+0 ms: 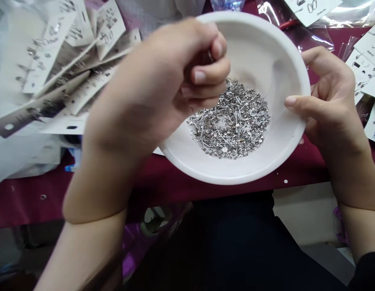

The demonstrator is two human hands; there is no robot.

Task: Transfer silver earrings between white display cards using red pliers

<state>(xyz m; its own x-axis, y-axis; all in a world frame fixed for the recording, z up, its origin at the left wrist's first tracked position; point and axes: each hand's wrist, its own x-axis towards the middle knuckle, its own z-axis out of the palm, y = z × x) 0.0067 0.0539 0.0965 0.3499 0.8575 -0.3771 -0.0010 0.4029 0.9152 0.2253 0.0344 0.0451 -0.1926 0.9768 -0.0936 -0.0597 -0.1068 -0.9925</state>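
Note:
A white bowl (284,149) is tilted toward me near the front edge of the table. In its bottom lies a heap of small silver metal pieces (236,125), some of them thin bent wires. My right hand (329,93) grips the bowl's right rim, thumb inside and fingers outside. Above the bowl's left side hovers my left hand (175,76), its fingers curled into the palm. Whatever those fingers may hold is hidden from view.
Earring cards (62,44) with small metal jewellery are piled at the left, beside clear plastic. More cards (369,60) lie at the right, and another card (314,8) at the back. The table has a dark red cloth (163,178); its front edge runs just above my lap.

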